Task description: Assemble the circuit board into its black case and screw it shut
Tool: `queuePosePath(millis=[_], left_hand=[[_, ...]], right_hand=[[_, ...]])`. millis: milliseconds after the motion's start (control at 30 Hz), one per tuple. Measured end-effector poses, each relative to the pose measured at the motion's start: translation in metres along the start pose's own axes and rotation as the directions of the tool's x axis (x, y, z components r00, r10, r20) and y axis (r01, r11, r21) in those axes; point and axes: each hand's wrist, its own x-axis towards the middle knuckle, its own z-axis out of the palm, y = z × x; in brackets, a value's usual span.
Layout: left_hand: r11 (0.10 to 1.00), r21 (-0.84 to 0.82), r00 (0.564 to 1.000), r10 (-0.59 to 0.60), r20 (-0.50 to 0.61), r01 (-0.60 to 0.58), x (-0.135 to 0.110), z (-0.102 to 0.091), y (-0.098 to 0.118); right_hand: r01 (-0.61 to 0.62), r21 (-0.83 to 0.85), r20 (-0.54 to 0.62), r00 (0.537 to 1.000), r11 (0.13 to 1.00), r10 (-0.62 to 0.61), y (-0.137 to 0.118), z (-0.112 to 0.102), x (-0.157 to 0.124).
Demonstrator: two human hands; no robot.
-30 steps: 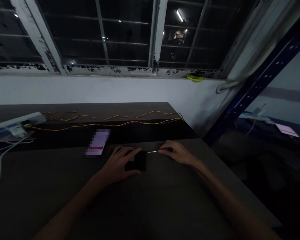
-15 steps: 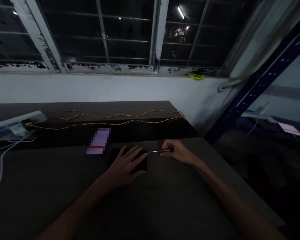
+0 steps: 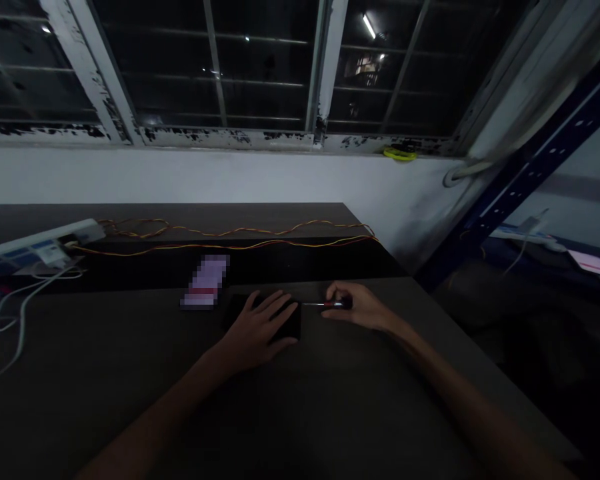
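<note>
My left hand (image 3: 261, 325) lies with spread fingers on top of a flat black rectangular object (image 3: 293, 329), covering much of it; the dim light hides its details. My right hand (image 3: 356, 305) is closed round the handle of a screwdriver (image 3: 336, 304) with a red and dark grip. Its thin metal shaft points left, and the tip meets or nearly meets the right edge of the black object. Just behind my left hand, a phone (image 3: 206, 281) with a lit, blurred-out screen lies on the table (image 3: 360, 400).
A white power strip (image 3: 80, 233) with plugged-in white cables (image 3: 23, 327) stands at the left. Twisted red and yellow wires (image 3: 250, 247) run along the table's back. A blue perforated metal post (image 3: 520, 177) rises beyond the right edge. Yellow tape-like coil (image 3: 400, 155) sits on the windowsill.
The whole view has shifted slightly, so everything appears a little further right. My right thumb and fingers have moved a little on the screwdriver handle. My left hand stays on the black object.
</note>
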Motion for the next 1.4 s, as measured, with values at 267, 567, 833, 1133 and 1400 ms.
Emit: queuePosePath(millis=[267,567,833,1133,1400], left_hand=[[0.999,-0.039,0.999,0.002,-0.041,-0.004,-0.001,0.003,-0.002],[0.999,-0.034,0.999,0.006,-0.035,-0.007,-0.001,0.003,-0.002],[0.999,-0.051,0.999,-0.001,-0.036,-0.001,-0.001,0.002,-0.002],[0.999,-0.052,0.999,-0.003,-0.035,0.001,-0.001,0.001,-0.002],[0.999,-0.052,0.998,0.005,-0.055,-0.008,-0.001,0.001,-0.003]], right_hand=[[0.021,0.126,0.061,0.998,0.992,-0.029,0.003,-0.006,0.001],[0.034,-0.064,0.024,0.999,0.997,-0.033,-0.006,-0.007,-0.001],[0.043,0.076,0.002,0.999,0.996,-0.043,0.008,-0.002,0.002],[0.029,-0.173,0.005,1.0,0.984,-0.029,-0.006,-0.008,-0.002],[0.001,-0.123,-0.011,1.0,0.992,-0.002,-0.004,-0.002,-0.001]])
